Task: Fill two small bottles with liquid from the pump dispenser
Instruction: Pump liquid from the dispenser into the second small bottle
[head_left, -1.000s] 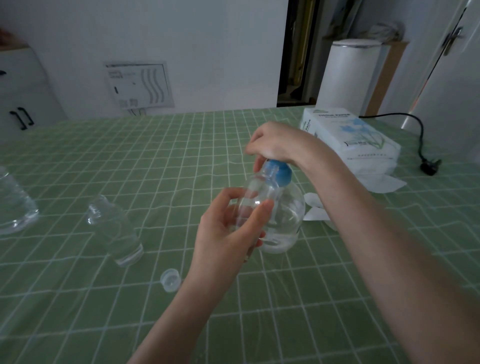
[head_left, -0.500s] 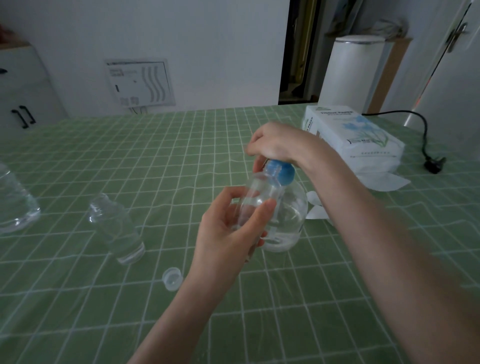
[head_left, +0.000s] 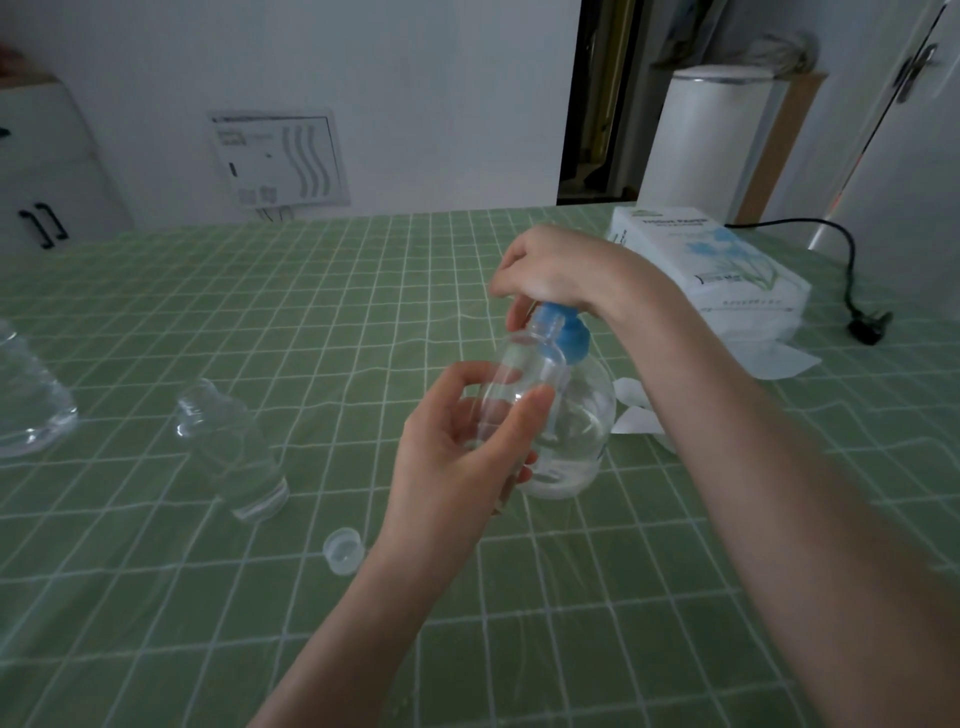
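Under pump nozzle: small bottle (head_left: 524, 384) pinched upright in my left hand (head_left: 457, 457), mouth touching spout; right hand (head_left: 556, 270) curled over blue pump dispenser (head_left: 569, 415) head.

Count: held bottle (head_left: 530, 364) in left grip (head_left: 457, 457) plus spare bottle (head_left: 228, 441) left of it = 2 small. 1 pump dispenser (head_left: 582, 415) behind grip, 1 loose cap (head_left: 343, 551), 1 tissue pack (head_left: 717, 265), 1 big bottle (head_left: 26, 400).
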